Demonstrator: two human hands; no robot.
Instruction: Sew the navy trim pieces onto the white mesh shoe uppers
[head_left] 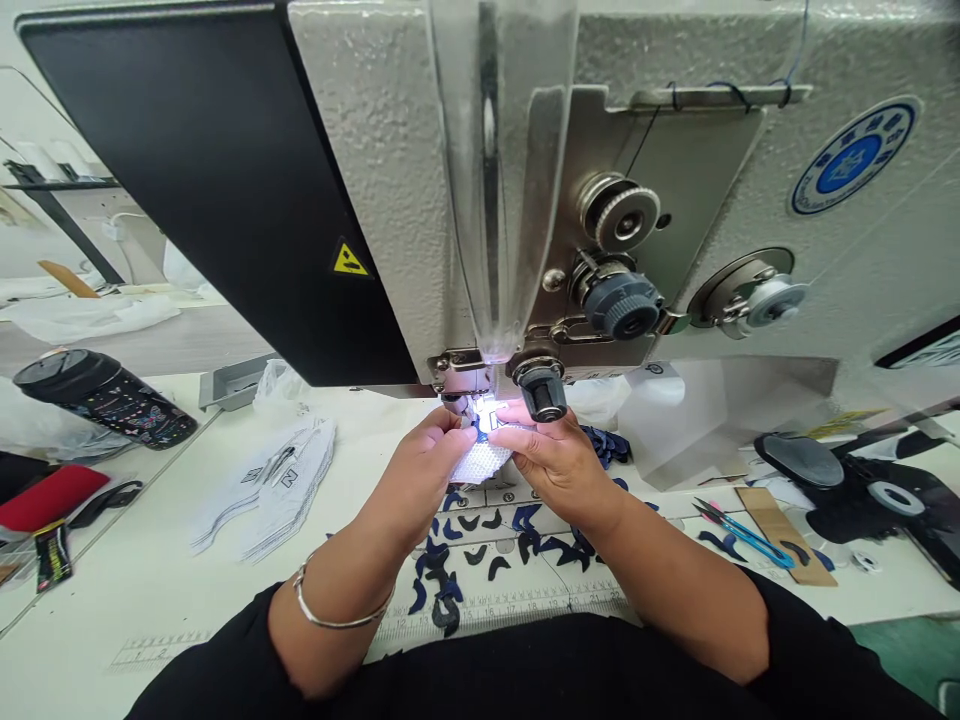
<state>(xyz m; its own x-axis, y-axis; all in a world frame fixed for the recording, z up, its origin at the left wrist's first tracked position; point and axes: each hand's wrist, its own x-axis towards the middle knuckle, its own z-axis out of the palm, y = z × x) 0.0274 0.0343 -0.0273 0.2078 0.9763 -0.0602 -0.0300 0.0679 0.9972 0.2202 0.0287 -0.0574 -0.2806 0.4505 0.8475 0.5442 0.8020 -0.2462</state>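
Note:
Both hands meet under the head of a grey industrial sewing machine. My left hand pinches the left edge of a small white mesh piece that carries a dark letter patch. My right hand pinches its right edge, fingers closed on it just below the needle area, which a small lamp lights. A silver bangle circles my left wrist.
Several dark blue curved cut pieces lie on the white table in front of me. A stack of white printed pieces sits at the left, a dark bottle further left. Blue thread snips and black parts lie at the right.

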